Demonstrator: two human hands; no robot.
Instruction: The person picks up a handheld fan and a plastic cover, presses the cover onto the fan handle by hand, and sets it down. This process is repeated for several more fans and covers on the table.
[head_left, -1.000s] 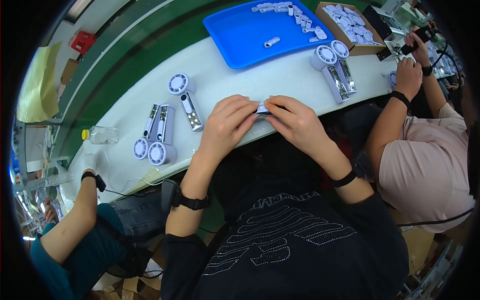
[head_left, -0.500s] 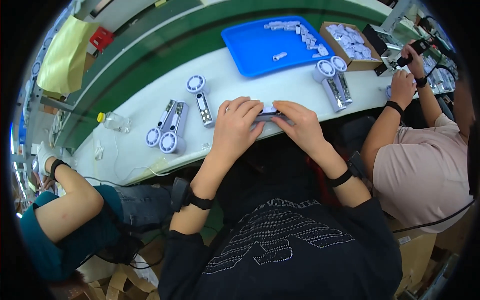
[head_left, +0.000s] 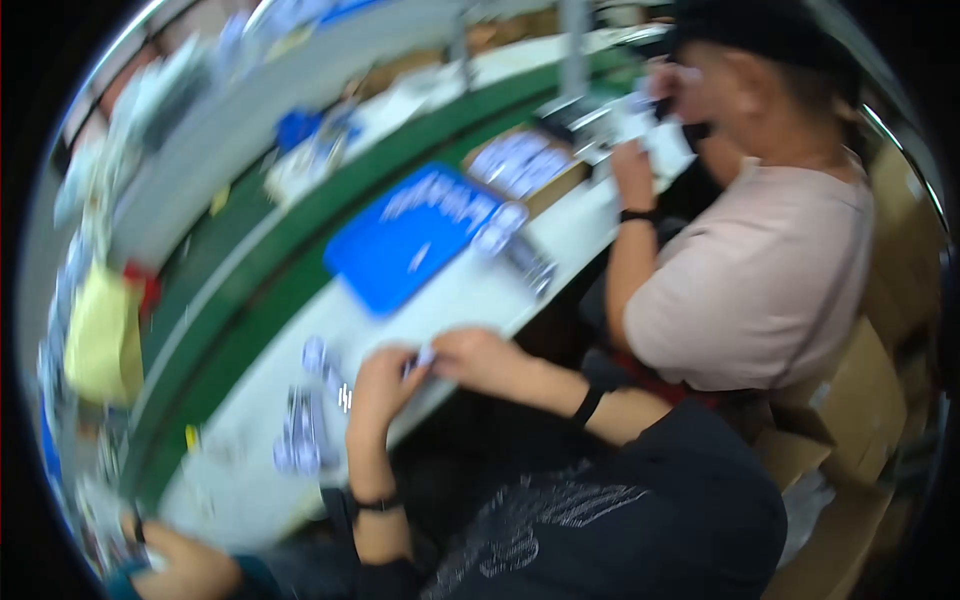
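Observation:
The whole picture is smeared by motion. Over the table's near edge, my left hand [head_left: 385, 388] and my right hand [head_left: 482, 358] meet with fingers closed around a pale lavender plastic part [head_left: 426, 356]. Fingers cover most of that part, and a dark gap shows beside it. Left of my left hand, a lavender handheld fan [head_left: 316, 357] lies on the white table [head_left: 240, 455]. Closer to me are more handheld fans [head_left: 302, 440], side by side. Beyond my right hand, other handheld fans [head_left: 515, 248] lie with their handles' dark insides showing.
A blue tray [head_left: 385, 275] holds small pale parts along its far side. Behind it stands a cardboard box [head_left: 560, 190] of lavender pieces. A co-worker in a pale pink shirt [head_left: 745, 280] sits at right; another person's arm [head_left: 190, 565] shows at lower left.
The view has swung right, so table, tray and fans sit further left and tilted, and the co-worker at right shows more fully. Both my hands stay together on the held part.

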